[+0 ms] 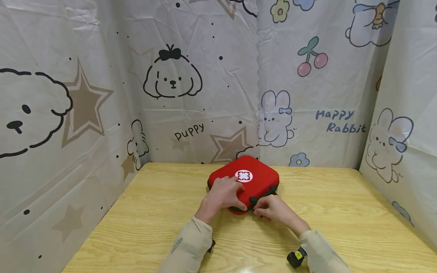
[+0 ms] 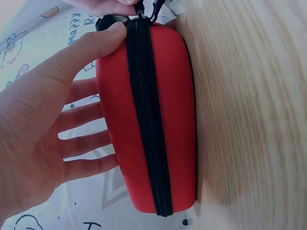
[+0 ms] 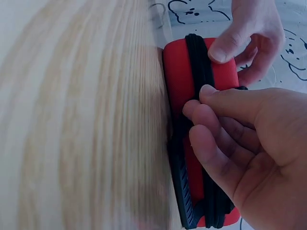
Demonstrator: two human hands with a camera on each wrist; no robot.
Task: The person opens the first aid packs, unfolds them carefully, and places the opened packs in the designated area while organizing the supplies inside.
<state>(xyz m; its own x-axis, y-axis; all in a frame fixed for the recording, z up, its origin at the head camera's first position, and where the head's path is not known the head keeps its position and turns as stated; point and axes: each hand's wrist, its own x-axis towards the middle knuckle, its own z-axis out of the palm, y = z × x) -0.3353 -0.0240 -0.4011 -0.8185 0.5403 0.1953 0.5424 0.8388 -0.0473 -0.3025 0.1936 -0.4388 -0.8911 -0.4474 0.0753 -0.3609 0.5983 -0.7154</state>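
A red first-aid case [image 1: 261, 172] with a white round emblem lies on the table. My left hand [image 1: 222, 193] holds its near left part, fingers across the top and thumb down at the edge. A black zipper [image 2: 148, 105] runs along the case's side; it is closed along the stretch in the left wrist view. At the front side, my right hand [image 1: 273, 208] pinches a black zipper pull [image 2: 157, 9] between thumb and fingers. The fingertips partly hide the pull. Below them in the right wrist view, a black carry handle [image 3: 180, 182] lies along the case.
The wooden table [image 1: 164, 189] extends around the case on all sides. A printed cloth [image 1: 218, 94] with cartoon animals hangs behind the table and at both sides. The case lies close to the table's back edge.
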